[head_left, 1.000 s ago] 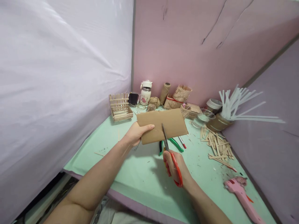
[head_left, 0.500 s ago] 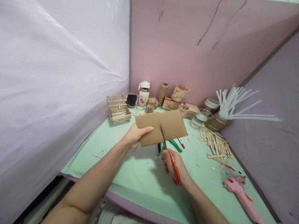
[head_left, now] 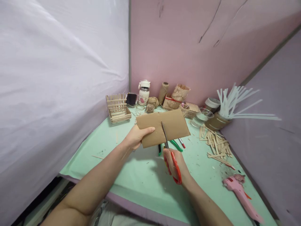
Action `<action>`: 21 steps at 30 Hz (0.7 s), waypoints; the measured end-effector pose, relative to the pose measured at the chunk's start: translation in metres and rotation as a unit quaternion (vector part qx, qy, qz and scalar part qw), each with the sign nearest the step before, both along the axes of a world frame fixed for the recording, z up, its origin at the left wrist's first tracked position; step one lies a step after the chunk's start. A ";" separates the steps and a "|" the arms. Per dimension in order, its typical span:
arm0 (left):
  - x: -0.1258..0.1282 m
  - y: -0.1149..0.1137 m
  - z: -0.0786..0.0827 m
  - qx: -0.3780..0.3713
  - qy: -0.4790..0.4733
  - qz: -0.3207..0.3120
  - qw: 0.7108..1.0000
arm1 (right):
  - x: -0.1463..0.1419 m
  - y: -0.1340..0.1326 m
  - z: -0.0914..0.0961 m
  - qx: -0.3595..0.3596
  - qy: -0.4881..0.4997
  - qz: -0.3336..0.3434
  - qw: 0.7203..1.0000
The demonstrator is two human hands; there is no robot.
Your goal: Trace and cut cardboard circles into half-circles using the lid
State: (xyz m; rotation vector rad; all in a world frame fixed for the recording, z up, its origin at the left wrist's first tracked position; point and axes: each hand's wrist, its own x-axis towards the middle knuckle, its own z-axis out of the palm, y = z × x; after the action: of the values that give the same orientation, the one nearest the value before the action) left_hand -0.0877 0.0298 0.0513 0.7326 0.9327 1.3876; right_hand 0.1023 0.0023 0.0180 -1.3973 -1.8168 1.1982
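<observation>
A brown rectangular piece of cardboard (head_left: 175, 124) is held above the table by my left hand (head_left: 137, 137), thumb on top and the other fingers underneath. My right hand (head_left: 175, 161) grips red-handled scissors (head_left: 178, 169). One dark blade lies over the cardboard's face, running from the near edge to about its middle; the other blade is hidden beneath. Behind and below the cardboard, green-handled pliers (head_left: 176, 145) rest on the table, partly covered. Beside them lies a pen with a red end (head_left: 182, 143).
A pink glue gun (head_left: 242, 196) lies at the right, with scattered popsicle sticks (head_left: 216, 145) behind it. White glue sticks (head_left: 229, 105) stand in a pot. At the back are a clear bowl (head_left: 202, 116), twine balls (head_left: 152, 102), a white bottle (head_left: 144, 94) and a stick-built box (head_left: 119, 114).
The scissors have shifted slightly up and deeper over the cardboard. The cardboard's right side has moved a little to the right, and the whole view has shifted slightly.
</observation>
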 end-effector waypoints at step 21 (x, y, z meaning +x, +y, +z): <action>0.007 -0.002 -0.003 -0.012 -0.014 -0.023 1.000 | 0.001 0.007 0.009 -0.010 -0.002 0.001 1.000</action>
State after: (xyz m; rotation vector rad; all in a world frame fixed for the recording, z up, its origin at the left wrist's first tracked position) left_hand -0.0805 0.0277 0.0482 0.7113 0.9034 1.3419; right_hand 0.1030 0.0096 0.0273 -1.4090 -1.8142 1.2192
